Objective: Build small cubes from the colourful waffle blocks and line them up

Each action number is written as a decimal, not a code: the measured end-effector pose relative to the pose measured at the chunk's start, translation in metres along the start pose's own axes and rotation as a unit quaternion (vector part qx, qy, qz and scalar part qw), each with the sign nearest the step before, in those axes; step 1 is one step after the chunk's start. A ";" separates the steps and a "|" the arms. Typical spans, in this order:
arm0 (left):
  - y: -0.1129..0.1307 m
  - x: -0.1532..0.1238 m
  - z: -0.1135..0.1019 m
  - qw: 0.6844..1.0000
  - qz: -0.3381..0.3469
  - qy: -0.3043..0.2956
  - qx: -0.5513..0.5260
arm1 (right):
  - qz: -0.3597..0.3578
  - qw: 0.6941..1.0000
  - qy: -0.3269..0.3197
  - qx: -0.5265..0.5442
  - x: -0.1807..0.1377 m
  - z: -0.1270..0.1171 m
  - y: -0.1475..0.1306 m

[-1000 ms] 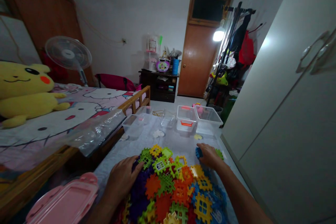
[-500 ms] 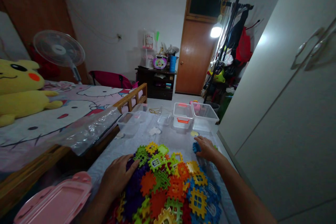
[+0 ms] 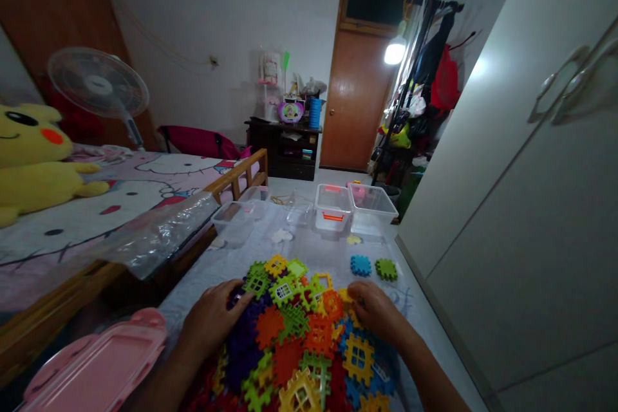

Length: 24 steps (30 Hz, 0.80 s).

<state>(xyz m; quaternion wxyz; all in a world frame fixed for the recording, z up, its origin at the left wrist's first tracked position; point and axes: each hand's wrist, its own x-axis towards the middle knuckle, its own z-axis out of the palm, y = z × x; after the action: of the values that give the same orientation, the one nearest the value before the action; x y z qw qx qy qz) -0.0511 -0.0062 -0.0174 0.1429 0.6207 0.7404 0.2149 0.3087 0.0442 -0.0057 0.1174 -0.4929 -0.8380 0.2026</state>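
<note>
Notched plastic pieces in mixed colours [image 3: 290, 325] lie heaped toward the tabletop's [image 3: 187, 278] near edge; left hand [image 3: 212, 314], loosely spread, apparently contains them. Right hand [image 3: 377, 312] curls over yellow piece [image 3: 344, 297]; grip undetermined.

Block pile [image 3: 288, 358] runs off the bottom edge, as does pink lid [image 3: 99, 367]. Right hand [image 3: 375, 310] partly hides a yellow block [image 3: 344, 297]; grip unclear. Plush toy [image 3: 41, 183] cut off at left edge.
</note>
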 end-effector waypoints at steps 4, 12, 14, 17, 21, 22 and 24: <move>-0.002 0.000 0.000 1.000 0.002 0.005 -0.011 | 0.010 0.997 0.063 0.047 0.005 0.007 0.002; -0.006 0.002 0.004 0.999 0.012 0.034 -0.011 | 0.072 0.958 0.179 0.213 0.006 0.001 -0.002; -0.006 0.002 0.003 1.000 0.014 0.022 -0.005 | 0.063 0.954 0.154 0.249 0.006 0.001 -0.005; -0.004 0.001 0.001 1.000 0.008 0.012 0.005 | 0.051 0.944 0.107 0.307 0.006 0.005 -0.010; -0.002 0.000 0.000 1.000 0.006 0.011 0.010 | 0.032 0.927 0.062 0.370 0.008 0.015 -0.019; -0.002 0.000 0.000 1.000 0.008 0.013 0.010 | 0.030 0.932 0.061 0.356 0.008 0.018 -0.021; -0.002 0.000 0.001 1.000 0.013 0.021 0.011 | 0.023 0.955 0.082 0.285 0.009 0.021 -0.023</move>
<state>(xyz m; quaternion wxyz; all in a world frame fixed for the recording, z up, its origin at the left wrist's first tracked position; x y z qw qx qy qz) -0.0524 -0.0064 -0.0196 0.1181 0.6267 0.7376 0.2218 0.2777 0.0373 -0.0139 0.3163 -0.4732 -0.7212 0.3949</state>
